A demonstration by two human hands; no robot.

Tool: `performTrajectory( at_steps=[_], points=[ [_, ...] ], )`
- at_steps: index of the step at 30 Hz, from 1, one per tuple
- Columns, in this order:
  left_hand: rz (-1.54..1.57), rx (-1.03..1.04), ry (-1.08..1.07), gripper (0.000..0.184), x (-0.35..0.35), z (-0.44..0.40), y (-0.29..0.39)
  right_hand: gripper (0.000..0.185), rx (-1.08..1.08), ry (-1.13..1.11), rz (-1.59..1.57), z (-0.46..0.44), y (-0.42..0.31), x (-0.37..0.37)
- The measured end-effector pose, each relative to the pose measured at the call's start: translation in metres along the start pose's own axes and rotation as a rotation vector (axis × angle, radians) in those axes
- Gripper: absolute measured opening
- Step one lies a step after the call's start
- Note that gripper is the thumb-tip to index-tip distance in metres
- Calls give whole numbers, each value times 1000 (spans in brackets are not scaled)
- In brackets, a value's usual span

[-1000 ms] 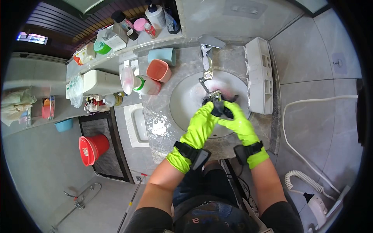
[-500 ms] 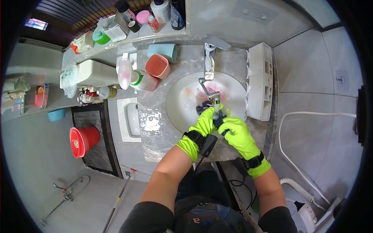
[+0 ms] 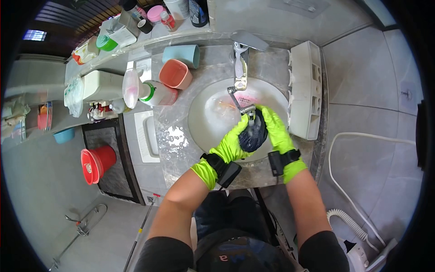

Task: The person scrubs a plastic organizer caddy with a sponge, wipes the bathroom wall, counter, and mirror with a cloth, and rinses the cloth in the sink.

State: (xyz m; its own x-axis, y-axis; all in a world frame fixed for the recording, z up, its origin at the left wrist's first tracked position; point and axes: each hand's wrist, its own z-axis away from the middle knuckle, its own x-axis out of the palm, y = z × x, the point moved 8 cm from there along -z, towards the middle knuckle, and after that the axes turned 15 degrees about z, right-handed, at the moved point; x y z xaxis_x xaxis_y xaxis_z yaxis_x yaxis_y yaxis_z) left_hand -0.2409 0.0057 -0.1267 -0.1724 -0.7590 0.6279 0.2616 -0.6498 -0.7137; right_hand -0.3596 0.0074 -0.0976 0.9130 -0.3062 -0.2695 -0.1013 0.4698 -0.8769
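Observation:
A dark, wet cloth point(image 3: 254, 135) is bunched between my two hands, right under the spout of the chrome faucet point(image 3: 241, 72). My left hand point(image 3: 230, 144), in a bright yellow-green rubber glove, grips the cloth from the left. On the other side my right hand point(image 3: 277, 129), gloved the same way, is closed around its right edge, with the fingertips reaching over the top. Water seems to run from the spout onto the cloth. Below lies the white sink basin point(image 3: 197, 119), with suds and a pink patterned item point(image 3: 246, 99) inside.
Left of the basin are a coral cup point(image 3: 175, 74), a blue cup point(image 3: 186, 55) and a spray bottle point(image 3: 158, 93). A white holder rack point(image 3: 304, 90) stands along the right edge. The grey counter point(image 3: 172, 158) is wet at left. Bottles line the back ledge.
My right hand has moved up along the cloth's right side. The cloth, earlier narrow and partly trailing into the basin, is now gathered into a wider bundle. The view has shifted slightly.

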Motion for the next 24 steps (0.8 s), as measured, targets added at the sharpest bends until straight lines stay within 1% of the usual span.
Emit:
performTrajectory(
  at_steps=[1,2,3,4,5,6,8,9,12,14,15,18,20,22,23,24],
  points=[
    [-208,174,99,51,5,7,-1,48,82,-26,-258,-5,33,14],
    [31,-24,49,43,-8,1,-6,53,164,-54,-515,-7,61,28],
    [-49,4,51,43,-15,5,-2,60,190,-23,-642,-5,68,37],
    [-128,34,53,43,-22,10,0,68,164,-34,-730,-4,81,48],
    [-126,197,143,47,-15,15,-7,70,224,-33,-852,2,87,60],
    [11,193,89,51,-21,13,-12,72,283,-32,-973,10,92,74],
    [59,210,129,53,-11,23,-28,77,84,-58,-1050,25,75,83],
    [23,163,-30,52,12,23,-40,80,-15,-77,-1093,34,66,87],
    [33,107,-109,50,34,25,-49,80,78,-236,-1292,24,19,89],
    [241,111,-217,48,14,29,-30,81,153,-343,-1427,26,-9,94],
    [524,138,-213,49,-1,34,-19,77,384,-89,-1370,28,11,92],
    [663,6,-352,58,24,38,-25,62,271,-184,-830,23,38,80],
    [1343,-143,-298,64,23,38,-18,36,5,-115,-273,11,52,65],
    [1182,-113,-115,63,7,29,-13,31,23,-120,-635,8,54,58],
    [679,-7,22,60,-12,21,-3,28,207,-137,-765,1,70,61],
    [175,96,151,56,-28,17,12,28,205,-129,-686,-1,73,55]
  ],
)
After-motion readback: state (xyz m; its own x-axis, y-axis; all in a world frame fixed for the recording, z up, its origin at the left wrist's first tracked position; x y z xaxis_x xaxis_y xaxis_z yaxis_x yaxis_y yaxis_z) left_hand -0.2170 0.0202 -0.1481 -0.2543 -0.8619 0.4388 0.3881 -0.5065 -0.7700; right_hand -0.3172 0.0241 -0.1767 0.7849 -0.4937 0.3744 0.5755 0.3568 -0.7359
